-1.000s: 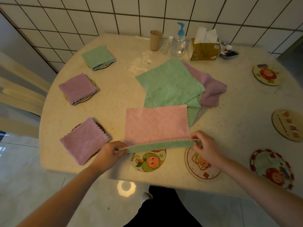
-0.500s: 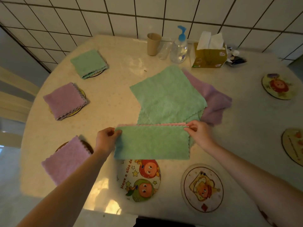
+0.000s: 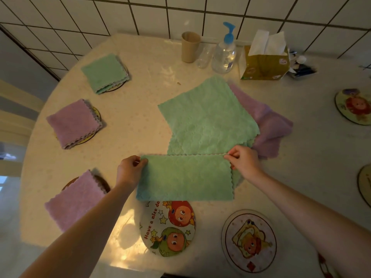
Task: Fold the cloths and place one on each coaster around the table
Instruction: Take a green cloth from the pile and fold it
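A green cloth with a pink underside [image 3: 185, 177] lies folded in half on the table, its far edge pinched by my left hand [image 3: 129, 171] at one corner and my right hand [image 3: 244, 160] at the other. Just in front of it sits a bare cartoon coaster [image 3: 168, 229], with a second bare coaster [image 3: 249, 240] to its right. Behind lies a flat green cloth [image 3: 206, 117] over a purple cloth [image 3: 271, 125]. On the left, three coasters carry folded cloths: a green one [image 3: 104, 73], a purple one [image 3: 73, 123] and a pink one [image 3: 74, 199].
Along the tiled wall stand a beige cup [image 3: 190, 47], a pump bottle [image 3: 224, 51] and a tissue box [image 3: 264, 61]. More bare coasters sit at the right: one [image 3: 354, 106] far and one [image 3: 364, 187] at the frame edge. The table's front edge [image 3: 120, 265] is near my arms.
The near edge of the cloth was lifted and carried away from me, folding the green side over the pink side. Both hands now hold the edges together farther out on the table.
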